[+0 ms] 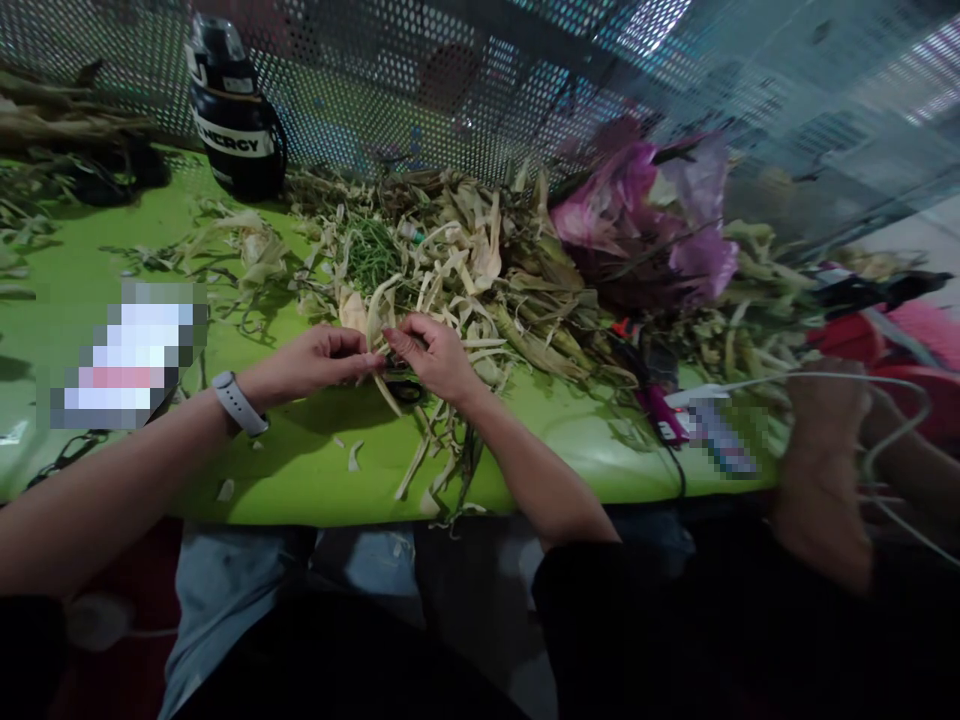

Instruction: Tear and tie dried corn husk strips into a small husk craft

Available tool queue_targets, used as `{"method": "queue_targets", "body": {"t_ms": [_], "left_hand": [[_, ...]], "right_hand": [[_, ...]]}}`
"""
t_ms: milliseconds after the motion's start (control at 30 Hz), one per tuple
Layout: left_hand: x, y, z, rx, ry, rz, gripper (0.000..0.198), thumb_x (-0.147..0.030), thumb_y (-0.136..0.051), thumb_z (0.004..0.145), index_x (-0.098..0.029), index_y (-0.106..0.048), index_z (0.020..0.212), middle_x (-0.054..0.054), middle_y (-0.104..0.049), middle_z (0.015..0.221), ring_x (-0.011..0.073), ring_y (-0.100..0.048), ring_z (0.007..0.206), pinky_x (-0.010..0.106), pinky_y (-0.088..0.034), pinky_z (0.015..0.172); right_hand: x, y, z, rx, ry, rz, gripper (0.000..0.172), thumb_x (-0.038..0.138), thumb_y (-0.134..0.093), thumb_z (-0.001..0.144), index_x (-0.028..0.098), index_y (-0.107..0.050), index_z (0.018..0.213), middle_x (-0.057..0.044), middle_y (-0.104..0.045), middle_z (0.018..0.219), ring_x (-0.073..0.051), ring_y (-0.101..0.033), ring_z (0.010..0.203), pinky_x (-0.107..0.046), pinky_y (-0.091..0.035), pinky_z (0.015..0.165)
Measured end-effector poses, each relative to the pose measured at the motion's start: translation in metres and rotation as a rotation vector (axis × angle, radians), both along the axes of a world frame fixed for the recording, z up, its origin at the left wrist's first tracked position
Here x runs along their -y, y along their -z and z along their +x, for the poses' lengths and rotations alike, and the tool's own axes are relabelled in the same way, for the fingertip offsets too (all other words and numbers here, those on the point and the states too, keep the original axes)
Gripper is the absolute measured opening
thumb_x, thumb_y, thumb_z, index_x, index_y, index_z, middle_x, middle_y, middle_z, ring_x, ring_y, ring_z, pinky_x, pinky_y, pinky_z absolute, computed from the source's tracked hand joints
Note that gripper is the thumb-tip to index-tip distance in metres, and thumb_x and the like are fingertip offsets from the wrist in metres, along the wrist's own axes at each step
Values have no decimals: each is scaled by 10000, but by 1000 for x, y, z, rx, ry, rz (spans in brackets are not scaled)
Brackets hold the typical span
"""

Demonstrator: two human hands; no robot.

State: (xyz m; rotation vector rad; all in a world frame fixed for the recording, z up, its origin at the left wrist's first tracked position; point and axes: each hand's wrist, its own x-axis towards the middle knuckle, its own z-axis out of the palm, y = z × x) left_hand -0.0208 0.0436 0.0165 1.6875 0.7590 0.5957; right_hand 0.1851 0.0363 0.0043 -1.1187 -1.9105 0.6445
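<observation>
My left hand (330,357), with a pale watch strap on its wrist, reaches in from the left, fingertips pinched on a thin stalk. Close beside it, my right hand (431,355) has thumb and finger closed on a pale strip of plant (381,305). The fingertips of both hands nearly meet. Behind them lies a heap of pale, dry husks and leaves (465,260) with a clump of thin green strips (373,252). A dark looped object (409,391), perhaps scissor handles, shows just below the hands.
On the green table (300,470) are a black bottle (236,140), a blurred-out bright screen (124,365), a pink plastic bag (637,215), a magenta device (660,413) and a white cable (810,376). Another person's arm (821,470) is at the right. A perforated metal panel (360,90) stands behind.
</observation>
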Motion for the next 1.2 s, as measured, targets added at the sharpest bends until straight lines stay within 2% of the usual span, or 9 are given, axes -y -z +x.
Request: {"method": "queue_targets", "body": {"t_ms": [133,233,333,467,667,833,1067,1200], "left_hand": [[1,2,2,180,-112,-134,301,-433,-675,815,-134,-684,846,32,-678,730,110,-609,667,227,-480,672],[0,6,3,368,-194,-275,303,-401,-703,802,-145,-703,963,63,-730,870,153,-682,808,277,-520,810],[-1,9,3,458,-239,-358,275,-367,-735,781,-149,-701,946,71,-741,908,163,-700,834,295,-534,846],[-1,9,3,459,-287,-367,270,-350,-764,754,-152,-701,927,71,-746,924,160,-702,836,279,-545,825],[-1,9,3,413,-243,-360,305,-399,-741,768,-144,-713,933,75,-743,920,115,-666,726,220,-529,686],[-2,13,2,305,-209,-287,330,-452,-705,790,-134,-716,877,68,-728,794,100,-621,640,211,-492,612],[-1,13,4,455,-183,-482,259,-373,-770,732,-148,-666,807,19,-685,747,116,-650,693,245,-529,693],[-1,11,3,489,-164,-509,228,-354,-745,761,-158,-675,853,20,-708,791,124,-671,747,266,-541,780]], "right_hand": [[2,-5,5,-67,215,350,231,433,-514,924,213,-557,867,-60,-596,929,-195,-560,960,-370,-440,872],[5,-7,5,6,249,478,189,383,-493,938,226,-561,858,-68,-601,935,-210,-556,979,-408,-427,907],[5,-4,2,147,172,424,208,395,-499,936,215,-571,859,-69,-619,901,-204,-562,923,-383,-429,857],[3,1,-1,213,73,331,268,400,-440,967,195,-567,851,-56,-612,818,-175,-557,808,-329,-420,763],[4,2,-2,187,49,292,289,405,-430,970,192,-545,811,-47,-575,782,-167,-522,763,-307,-402,722],[4,2,-2,211,60,284,314,444,-429,963,204,-547,799,-54,-577,777,-179,-515,771,-320,-390,737],[1,-3,0,188,64,259,371,494,-423,957,198,-559,780,-50,-590,764,-168,-524,746,-307,-396,720],[-1,-2,1,177,78,295,308,438,-438,964,200,-584,833,-59,-616,818,-179,-564,807,-322,-439,765]]}}
